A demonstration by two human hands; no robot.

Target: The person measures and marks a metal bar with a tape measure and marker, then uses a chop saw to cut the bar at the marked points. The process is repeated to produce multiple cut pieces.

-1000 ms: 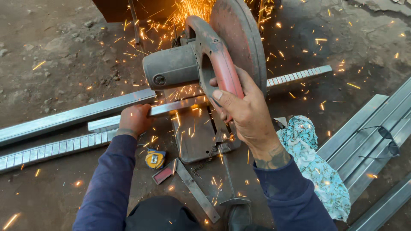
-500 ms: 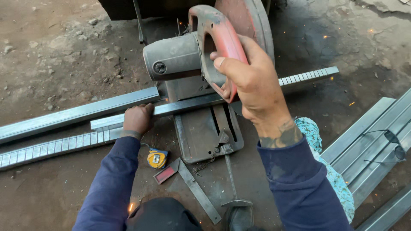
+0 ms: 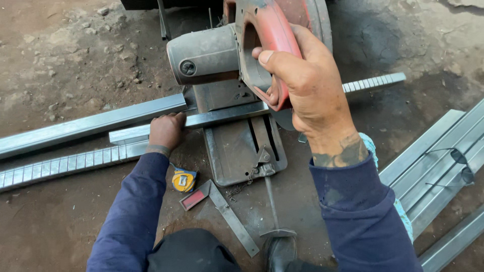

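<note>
Wrapped tight around the red handle (image 3: 269, 45) of the chop saw (image 3: 222, 55), the right hand (image 3: 307, 85) has its fingers curled through the loop, a firm closed grip with the thumb pointing back toward the motor housing. The saw head sits raised, its disc well above the metal strip (image 3: 222, 117), and no sparks show anywhere, so the blade looks to be off the work. The left hand (image 3: 165, 131) is pressed down flat on that strip just left of the saw's base plate (image 3: 237, 151), fingers folded over its edge to pin it to the ground. The strip runs across the base under the blade line and out the right side, where its notched end (image 3: 373, 83) lies on the dirt floor (image 3: 65, 60). I cannot tell from here whether it is cut through, since the hand and saw body hide the spot beneath the disc. Judging by the lifted head and quiet blade, a cut looks either just finished or not yet started. More lengths are on hand: a long channel (image 3: 91, 123) and a notched strip (image 3: 60, 165) to the left, a stack of channels (image 3: 438, 151) to the right. A yellow tape measure (image 3: 184, 180) and a square (image 3: 222, 209) lie near the person's knee.
</note>
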